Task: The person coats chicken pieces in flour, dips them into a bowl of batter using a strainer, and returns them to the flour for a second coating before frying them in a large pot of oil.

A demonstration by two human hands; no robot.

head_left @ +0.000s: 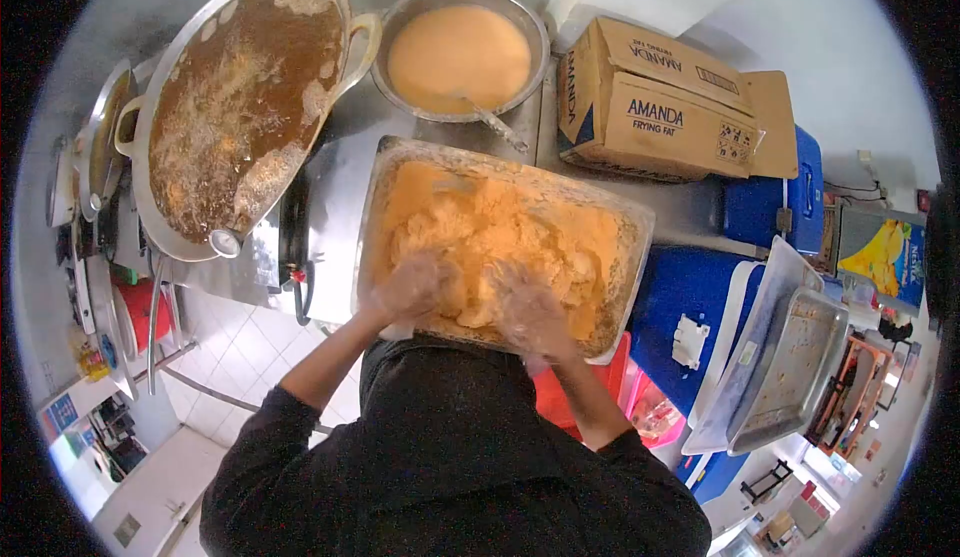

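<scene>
A rectangular metal tray [640,247] with floury, stained edges lies in front of me, filled with orange breading flour [480,187]. Lumpy flour-coated pieces [450,227] are heaped in its middle; the coating hides what they are. My left hand [415,285] rests at the left side of the heap, its whitish, dusted fingers stretched over the pieces. On the heap's right side, my right hand [528,307] touches other coated pieces with fingers apart. Both hands look covered in flour or thin clear gloves, slightly blurred.
A wide pan of bubbling oil [235,107] with a dial thermometer [226,243] stands at left. Behind the tray is a bowl of orange batter [460,57] with a utensil handle [498,127]. A cardboard box [660,102], blue coolers [685,307] and an oven tray [790,372] are at right.
</scene>
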